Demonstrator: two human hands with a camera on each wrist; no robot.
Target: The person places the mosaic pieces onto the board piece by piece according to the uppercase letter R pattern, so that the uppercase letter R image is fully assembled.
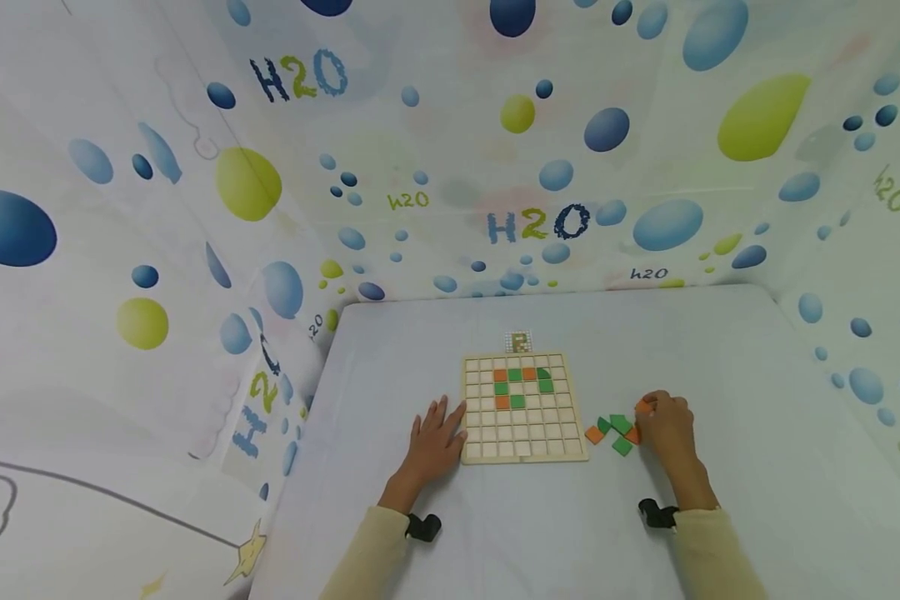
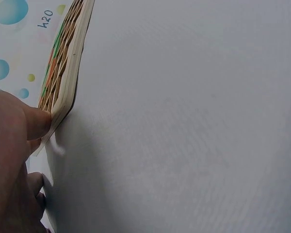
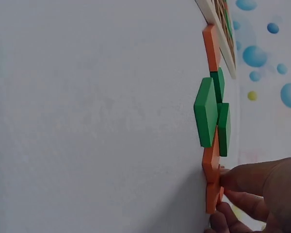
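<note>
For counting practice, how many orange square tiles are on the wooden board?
3: one orange square tile leftmost in the top filled row, another along it, a third below the first. None appears hidden.

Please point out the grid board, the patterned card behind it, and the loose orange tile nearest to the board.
Grid board (image 1: pixel 532 416): head view, bare cell near its middle.
Patterned card (image 1: pixel 519 342): head view, middle of its face.
Orange tile (image 1: pixel 594 435): head view, middle of its top face.

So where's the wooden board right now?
In the head view, the board sits right of centre, with the left hand at its left edge and loose pieces beside its right edge.
</note>
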